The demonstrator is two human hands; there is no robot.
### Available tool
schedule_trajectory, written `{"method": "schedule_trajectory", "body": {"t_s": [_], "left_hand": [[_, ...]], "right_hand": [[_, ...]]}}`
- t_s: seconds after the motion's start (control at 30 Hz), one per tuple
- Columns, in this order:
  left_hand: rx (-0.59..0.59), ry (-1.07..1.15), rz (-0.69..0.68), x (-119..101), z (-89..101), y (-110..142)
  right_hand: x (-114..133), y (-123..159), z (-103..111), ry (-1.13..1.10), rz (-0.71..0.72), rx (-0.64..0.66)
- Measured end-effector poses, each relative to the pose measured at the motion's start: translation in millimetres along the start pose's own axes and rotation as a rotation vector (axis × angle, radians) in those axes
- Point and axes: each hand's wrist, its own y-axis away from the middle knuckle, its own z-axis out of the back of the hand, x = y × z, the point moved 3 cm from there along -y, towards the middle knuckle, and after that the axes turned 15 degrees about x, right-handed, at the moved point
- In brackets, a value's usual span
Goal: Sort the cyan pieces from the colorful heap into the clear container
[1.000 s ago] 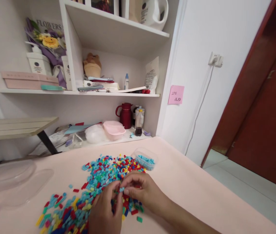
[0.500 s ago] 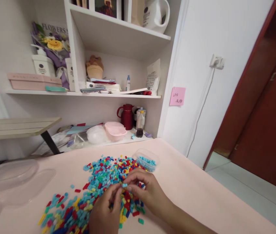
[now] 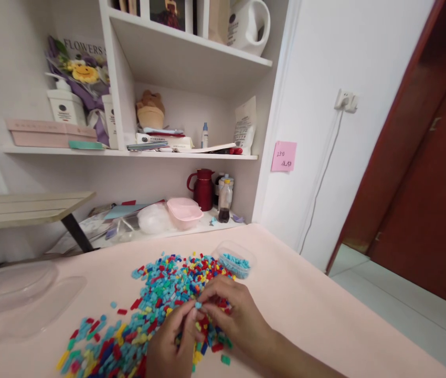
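Between my fingertips is a small light-blue building brick (image 3: 198,304), partly hidden. My left hand (image 3: 173,338) pinches it from the left, thumb and forefinger closed together. From the right, my right hand (image 3: 233,310) touches the same brick with its thumb and bent forefinger. Whether it is one brick or two joined ones I cannot tell. Under and around both hands spreads a pile of small bricks (image 3: 160,286) in blue, red, yellow and green. Just beyond my right hand stands a clear plastic tub (image 3: 242,272) holding light-blue bricks.
Clear plastic lids or containers (image 3: 45,310) lie at the left of the pink tabletop (image 3: 305,315). Along the back, a shelf holds a pink bowl (image 3: 184,214), a red jug (image 3: 203,190) and a bottle of dark liquid (image 3: 225,202). A small wooden stand (image 3: 30,207) is at left.
My hands have drawn closer together around the light-blue brick, and less of it shows. The whole view has shifted slightly; the pile and tub look the same.
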Motion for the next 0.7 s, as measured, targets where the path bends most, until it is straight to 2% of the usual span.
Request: {"method": "schedule_trajectory", "body": {"t_s": [0.27,0.5,0.7], "left_hand": [[0.09,0.082,0.078,2.3,-5.3,-0.8],[0.134,0.135,0.064,5.0,-8.4,-1.9],[0.167,0.125,0.07,-5.8,-8.0,-1.0]], "right_hand": [[0.2,1.3,-1.9,-0.003,-0.055,0.005],[3.3,1.9,-0.9,0.016,-0.022,0.033],[2.1,5.0,-3.0,0.03,0.021,0.051]]}}
